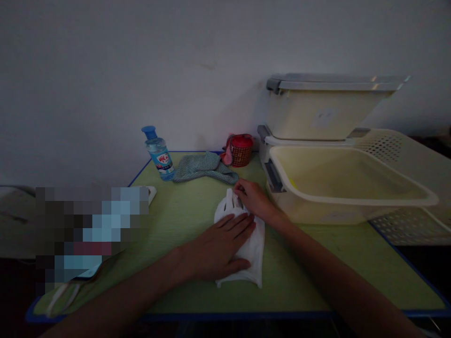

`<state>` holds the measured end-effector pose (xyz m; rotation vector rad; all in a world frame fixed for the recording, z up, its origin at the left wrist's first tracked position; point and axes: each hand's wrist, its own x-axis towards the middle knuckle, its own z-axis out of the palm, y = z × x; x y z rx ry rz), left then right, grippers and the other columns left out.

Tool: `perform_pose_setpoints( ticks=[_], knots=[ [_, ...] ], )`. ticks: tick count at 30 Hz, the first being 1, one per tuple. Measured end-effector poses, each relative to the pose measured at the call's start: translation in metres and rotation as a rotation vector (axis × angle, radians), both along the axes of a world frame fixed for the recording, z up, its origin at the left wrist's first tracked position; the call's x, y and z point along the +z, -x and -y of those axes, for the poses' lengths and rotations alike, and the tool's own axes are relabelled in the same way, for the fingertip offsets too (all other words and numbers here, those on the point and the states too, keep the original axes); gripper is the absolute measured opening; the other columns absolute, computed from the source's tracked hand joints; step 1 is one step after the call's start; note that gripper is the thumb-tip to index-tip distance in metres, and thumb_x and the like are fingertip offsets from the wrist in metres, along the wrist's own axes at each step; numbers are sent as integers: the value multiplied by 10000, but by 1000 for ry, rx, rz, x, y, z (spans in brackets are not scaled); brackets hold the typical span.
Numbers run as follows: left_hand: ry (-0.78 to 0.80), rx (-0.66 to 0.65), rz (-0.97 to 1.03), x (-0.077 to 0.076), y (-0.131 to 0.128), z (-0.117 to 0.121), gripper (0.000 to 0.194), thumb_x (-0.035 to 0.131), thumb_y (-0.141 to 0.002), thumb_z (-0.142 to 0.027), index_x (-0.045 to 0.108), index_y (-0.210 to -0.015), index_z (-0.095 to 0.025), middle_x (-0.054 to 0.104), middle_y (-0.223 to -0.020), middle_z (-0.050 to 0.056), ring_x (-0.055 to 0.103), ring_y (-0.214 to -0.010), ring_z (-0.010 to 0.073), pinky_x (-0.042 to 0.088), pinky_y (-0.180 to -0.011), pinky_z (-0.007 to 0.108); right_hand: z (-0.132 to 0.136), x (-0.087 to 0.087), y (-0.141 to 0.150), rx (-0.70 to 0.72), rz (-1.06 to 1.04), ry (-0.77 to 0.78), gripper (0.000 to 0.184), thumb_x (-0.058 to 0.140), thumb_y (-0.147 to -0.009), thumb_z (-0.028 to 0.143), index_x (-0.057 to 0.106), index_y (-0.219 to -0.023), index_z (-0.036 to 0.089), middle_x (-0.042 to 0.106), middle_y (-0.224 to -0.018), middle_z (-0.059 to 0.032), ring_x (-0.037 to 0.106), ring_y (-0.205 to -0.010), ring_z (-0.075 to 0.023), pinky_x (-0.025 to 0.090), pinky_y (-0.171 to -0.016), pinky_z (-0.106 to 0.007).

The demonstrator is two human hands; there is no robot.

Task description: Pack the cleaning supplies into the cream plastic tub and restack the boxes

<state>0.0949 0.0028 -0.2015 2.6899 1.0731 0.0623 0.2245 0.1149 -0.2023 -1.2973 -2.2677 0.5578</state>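
Note:
On the green table lies a flat white cloth piece with narrow slits and strip-like parts at its far end, somewhat like a glove. My left hand rests flat across its middle, fingers stretched out and pressing it down. At the far right corner of the cloth, my right hand has its thumb and fingers closed together in a pinch. The pinched part is mostly hidden by the fingers. Beyond both hands lies a crumpled grey-blue knitted cloth.
A blue-capped bottle and a small red woven basket stand near the wall. To the right are an open cream bin, a lidded bin behind it and a perforated basket. A pixelated object lies left on the green table.

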Motion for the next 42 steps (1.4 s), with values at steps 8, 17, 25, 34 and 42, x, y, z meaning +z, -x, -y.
perform_pose_setpoints(
  ticks=[8, 17, 25, 34, 42],
  knots=[
    [10, -1, -35, 1, 0, -1, 702, 354, -879, -501, 168, -1411, -84, 143, -1490, 142, 108, -1381, 230, 113, -1122, 368, -2, -3, -2, 43, 133, -46, 125, 532, -781, 76, 632, -731, 132, 638, -778, -53, 558, -735, -134, 395, -700, -235],
    [56, 14, -74, 4, -2, 0, 687, 308, -893, -499, 142, -1415, -83, 113, -1491, 149, 67, -1384, 224, 96, -1124, 388, -6, -13, 0, 18, 339, -244, 257, 385, -828, 24, 615, -899, 113, 601, -954, -117, 532, -920, -192, 395, -769, -272],
    [69, 12, -95, 6, -2, -1, 705, 309, -890, -509, 119, -1420, -84, 98, -1498, 135, 55, -1386, 214, 84, -1125, 380, -1, -7, 0, 89, 320, -296, 294, 361, -830, 19, 614, -891, 155, 573, -964, -81, 516, -920, -182, 411, -728, -267],
    [4, 10, -57, 1, 0, 1, 693, 306, -892, -511, 146, -1416, -87, 144, -1493, 138, 88, -1385, 213, 95, -1123, 368, -1, -7, -3, 75, 263, -324, 385, 337, -761, -44, 590, -980, 147, 590, -1000, -88, 514, -955, -187, 414, -805, -291],
    [-12, -4, -36, -1, 1, 0, 688, 279, -894, -520, 156, -1414, -87, 183, -1486, 147, 125, -1379, 221, 92, -1121, 363, 8, -3, -1, -44, 215, -213, 246, 440, -793, 84, 569, -999, 122, 610, -949, -107, 547, -889, -212, 413, -805, -335]
  ],
)
